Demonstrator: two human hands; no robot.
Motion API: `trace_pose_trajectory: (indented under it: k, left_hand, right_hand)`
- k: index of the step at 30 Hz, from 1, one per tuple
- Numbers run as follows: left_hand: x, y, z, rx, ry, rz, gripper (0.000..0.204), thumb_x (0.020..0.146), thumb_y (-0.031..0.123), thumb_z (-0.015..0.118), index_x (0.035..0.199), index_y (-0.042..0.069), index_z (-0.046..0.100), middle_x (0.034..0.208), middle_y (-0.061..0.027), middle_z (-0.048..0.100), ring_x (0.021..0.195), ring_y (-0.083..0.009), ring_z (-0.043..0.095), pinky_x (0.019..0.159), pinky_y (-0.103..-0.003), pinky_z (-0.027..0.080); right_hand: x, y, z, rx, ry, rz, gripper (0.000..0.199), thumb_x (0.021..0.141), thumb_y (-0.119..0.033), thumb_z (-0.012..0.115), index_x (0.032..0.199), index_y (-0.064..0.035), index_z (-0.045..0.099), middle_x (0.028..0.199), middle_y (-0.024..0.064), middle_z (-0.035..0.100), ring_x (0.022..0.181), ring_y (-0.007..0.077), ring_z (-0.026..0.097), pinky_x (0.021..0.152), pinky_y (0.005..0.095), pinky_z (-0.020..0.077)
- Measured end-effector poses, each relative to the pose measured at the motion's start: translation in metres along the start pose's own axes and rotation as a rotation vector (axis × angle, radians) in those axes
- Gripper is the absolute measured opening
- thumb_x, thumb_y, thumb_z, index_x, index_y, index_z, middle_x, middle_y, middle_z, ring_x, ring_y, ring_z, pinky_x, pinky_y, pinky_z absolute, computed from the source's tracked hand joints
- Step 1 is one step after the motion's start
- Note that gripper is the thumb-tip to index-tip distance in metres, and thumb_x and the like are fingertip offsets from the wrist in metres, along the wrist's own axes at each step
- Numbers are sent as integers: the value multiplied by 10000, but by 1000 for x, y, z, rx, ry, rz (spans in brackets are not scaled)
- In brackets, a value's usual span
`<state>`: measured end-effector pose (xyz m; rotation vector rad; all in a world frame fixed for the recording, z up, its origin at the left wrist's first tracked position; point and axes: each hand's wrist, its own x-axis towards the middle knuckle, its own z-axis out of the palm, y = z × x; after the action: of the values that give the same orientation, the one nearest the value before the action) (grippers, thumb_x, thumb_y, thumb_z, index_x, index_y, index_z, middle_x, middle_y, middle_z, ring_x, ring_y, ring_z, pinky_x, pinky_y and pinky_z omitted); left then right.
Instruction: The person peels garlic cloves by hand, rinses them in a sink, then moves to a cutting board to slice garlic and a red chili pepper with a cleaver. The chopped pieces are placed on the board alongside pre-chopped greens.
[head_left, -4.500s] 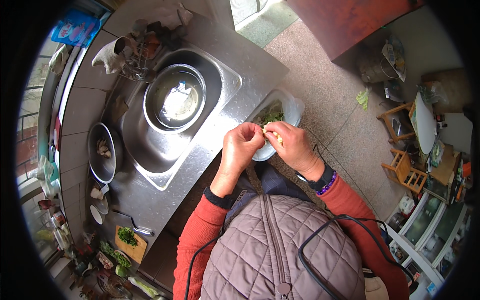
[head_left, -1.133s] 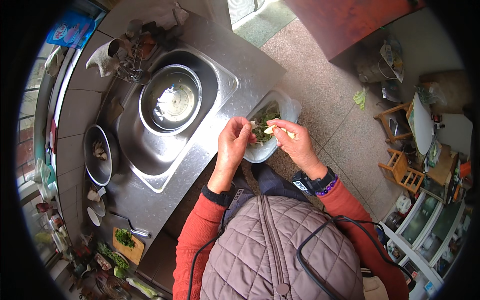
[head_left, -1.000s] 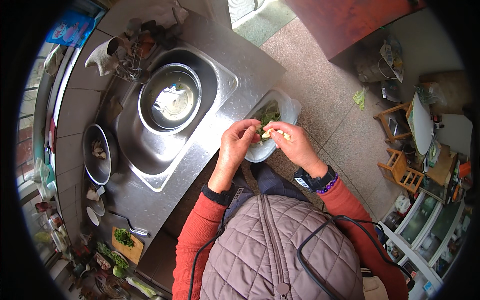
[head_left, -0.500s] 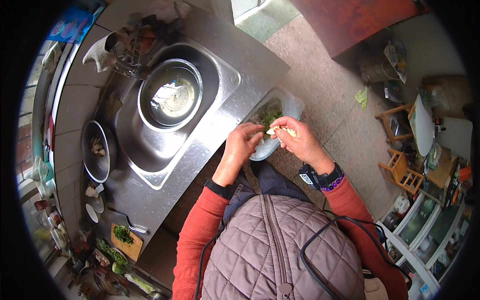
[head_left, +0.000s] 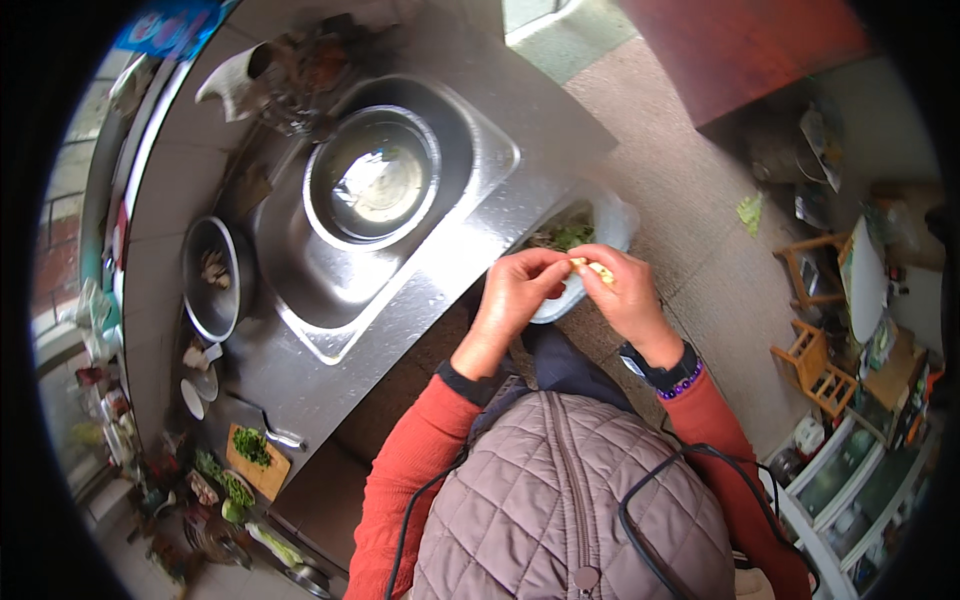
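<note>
Both hands meet over a pale plastic waste bin [head_left: 614, 218] that has green leafy scraps [head_left: 568, 237] inside. Between the thumb and fingers of my right hand [head_left: 625, 305] is a small, pale yellow, knobbly piece of food [head_left: 602, 271]; its exact kind is unclear. The fingertips of my left hand [head_left: 515, 292] are pinched together at the left end of that piece. My fingers cover much of it.
Left of me, a steel sink [head_left: 310, 340] holds a metal basin [head_left: 432, 190] with water. A dark bowl [head_left: 235, 285] stands beside it. Chopped greens lie on a cutting board [head_left: 275, 473] near a knife [head_left: 284, 438]. Wooden stools [head_left: 815, 368] stand at right.
My left fingers have closed from a loose curl into a pinch, meeting the right fingertips at the yellow piece. The whole view has shifted slightly, moving the sink rightward in the picture.
</note>
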<state>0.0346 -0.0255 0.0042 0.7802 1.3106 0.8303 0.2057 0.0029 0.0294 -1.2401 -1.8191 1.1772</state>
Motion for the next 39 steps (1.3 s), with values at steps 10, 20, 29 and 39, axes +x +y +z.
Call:
trace_pose_trajectory:
  k: [10,20,29,39]
  left_hand:
    - [3,-8,-2,197,152,118,159,944,161,618,922,12,668,645,-43,625,551,-91,565,517,-290,469]
    - [6,-43,8,1042,82,276,154,782,204,702,774,50,699,1194,-140,618,1006,-325,646,750,-436,554]
    - [5,-2,-57,-633,-185,-194,379,993,260,586,1240,-27,603,1121,-132,688,954,-211,687,891,-340,560]
    - [3,20,-104,-535,-116,-152,303,1002,258,577,1138,-11,600,1020,-95,659,877,-165,663,813,-295,566]
  right_hand:
    - [1,3,-1,274,-51,308,222,941,-89,614,1142,-25,680,889,48,699,721,121,634,642,251,498]
    - [-6,9,-11,671,-57,654,230,992,-194,592,1157,-34,616,865,14,617,607,8,489,480,146,365]
    - [7,-4,-5,1035,-137,739,207,1007,-204,529,1164,-70,538,936,36,608,699,53,549,500,145,382]
    - [37,-29,19,1045,-225,768,230,997,-224,533,1176,-81,539,975,57,654,771,87,618,551,161,449]
